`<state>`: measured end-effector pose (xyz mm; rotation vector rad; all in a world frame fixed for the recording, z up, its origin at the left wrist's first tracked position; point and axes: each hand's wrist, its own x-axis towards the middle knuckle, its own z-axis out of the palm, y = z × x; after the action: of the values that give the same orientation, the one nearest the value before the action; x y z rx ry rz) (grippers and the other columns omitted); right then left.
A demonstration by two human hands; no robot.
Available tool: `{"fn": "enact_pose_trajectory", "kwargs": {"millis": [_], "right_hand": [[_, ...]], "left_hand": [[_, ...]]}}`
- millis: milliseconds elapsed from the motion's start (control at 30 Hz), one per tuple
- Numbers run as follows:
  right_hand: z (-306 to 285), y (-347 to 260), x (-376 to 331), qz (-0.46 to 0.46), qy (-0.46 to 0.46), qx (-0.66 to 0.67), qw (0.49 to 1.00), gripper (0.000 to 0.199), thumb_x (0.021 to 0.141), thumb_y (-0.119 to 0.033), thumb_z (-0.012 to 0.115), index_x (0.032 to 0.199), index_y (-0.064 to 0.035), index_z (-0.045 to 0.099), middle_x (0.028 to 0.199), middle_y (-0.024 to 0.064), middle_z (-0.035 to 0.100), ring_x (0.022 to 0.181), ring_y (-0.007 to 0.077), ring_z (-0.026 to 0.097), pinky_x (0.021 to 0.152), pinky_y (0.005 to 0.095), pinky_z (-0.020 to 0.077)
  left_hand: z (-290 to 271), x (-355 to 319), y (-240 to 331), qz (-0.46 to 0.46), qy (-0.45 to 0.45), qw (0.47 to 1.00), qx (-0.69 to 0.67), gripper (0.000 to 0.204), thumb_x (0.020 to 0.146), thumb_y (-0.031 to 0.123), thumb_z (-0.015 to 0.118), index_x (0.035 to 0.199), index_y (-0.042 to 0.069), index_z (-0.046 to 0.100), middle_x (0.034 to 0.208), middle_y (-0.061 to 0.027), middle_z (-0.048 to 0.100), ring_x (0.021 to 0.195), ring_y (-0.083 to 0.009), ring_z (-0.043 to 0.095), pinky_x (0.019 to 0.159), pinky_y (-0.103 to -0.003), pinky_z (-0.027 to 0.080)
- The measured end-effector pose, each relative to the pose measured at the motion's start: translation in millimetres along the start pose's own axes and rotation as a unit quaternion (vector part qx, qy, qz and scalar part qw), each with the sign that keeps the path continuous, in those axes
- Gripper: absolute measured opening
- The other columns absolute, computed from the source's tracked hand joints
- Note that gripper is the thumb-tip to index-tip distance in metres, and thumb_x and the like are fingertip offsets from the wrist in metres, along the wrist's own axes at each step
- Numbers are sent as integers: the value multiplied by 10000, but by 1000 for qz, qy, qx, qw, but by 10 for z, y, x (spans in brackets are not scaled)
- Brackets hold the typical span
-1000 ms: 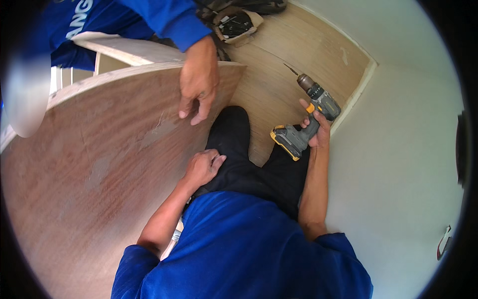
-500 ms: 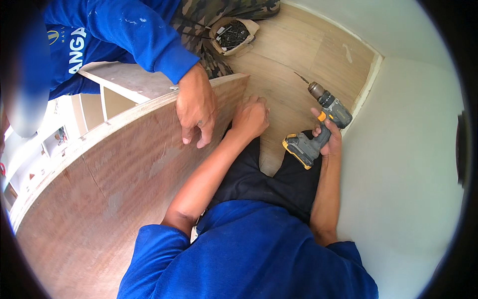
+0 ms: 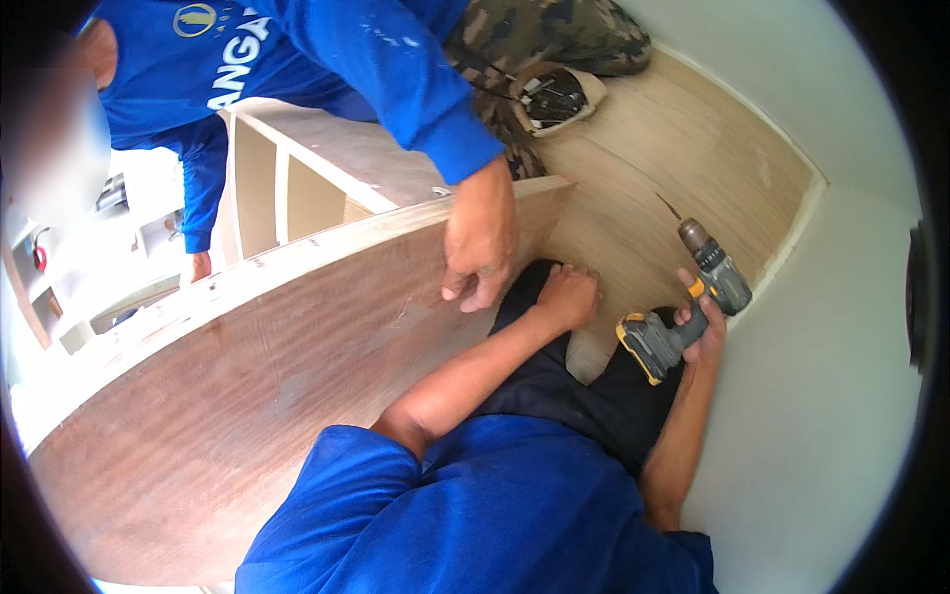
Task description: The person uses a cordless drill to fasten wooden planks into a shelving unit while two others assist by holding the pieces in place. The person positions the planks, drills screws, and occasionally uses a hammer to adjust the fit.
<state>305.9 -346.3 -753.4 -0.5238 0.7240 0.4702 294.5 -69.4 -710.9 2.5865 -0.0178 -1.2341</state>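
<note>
My right hand is wrapped round the grip of a black and yellow cordless drill. A thin bit in its chuck points away from me, toward the floor's far side. My left hand is closed, its fingers curled over my dark-trousered knee; whatever they hold, if anything, is hidden. To its left stands a large curved plywood panel on edge, a little apart from the hand. A co-worker's hand hangs over the panel's pale top edge, fingers bent down against its face.
A torn bag of dark screws lies by the co-worker's camouflage trousers. Behind the panel is a wooden frame with dividers. Wood-look floor runs ahead, and a pale wall rises close on my right.
The whole view has shifted, so things sit farther right and lower. My left hand has drawn back slightly from the panel to my knee. The co-worker's other arm now shows behind the panel.
</note>
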Motion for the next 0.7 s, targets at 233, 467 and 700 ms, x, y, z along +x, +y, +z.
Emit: {"fn": "enact_pose_trajectory", "kwargs": {"millis": [233, 467, 700], "right_hand": [[-73, 107, 49, -12, -14, -13, 1000, 653, 932, -127, 687, 1510, -36, 397, 1447, 294, 587, 683, 149, 631, 602, 301, 566], [41, 28, 27, 9, -12, -27, 1000, 612, 913, -135, 701, 1464, -17, 464, 1396, 279, 635, 689, 143, 629, 625, 294, 565], [107, -7, -16, -14, -26, 2, 1000, 567, 938, -88, 672, 1460, -25, 461, 1389, 325, 614, 671, 161, 643, 595, 310, 582]], "left_hand": [[94, -179, -280, -12, -20, 1000, 1, 370, 951, 295, 668, 1163, -4, 715, 1254, -225, 665, 1259, -410, 569, 1061, -550, 446], [23, -19, -379, 6, 0, 995, -99, 347, 944, 261, 702, 1174, 1, 726, 1213, -261, 683, 1167, -427, 643, 1019, -504, 504], [-38, -155, -390, 6, 25, 991, -129, 327, 956, 203, 702, 1175, -40, 699, 1187, -244, 682, 1133, -424, 649, 988, -487, 509]]}}
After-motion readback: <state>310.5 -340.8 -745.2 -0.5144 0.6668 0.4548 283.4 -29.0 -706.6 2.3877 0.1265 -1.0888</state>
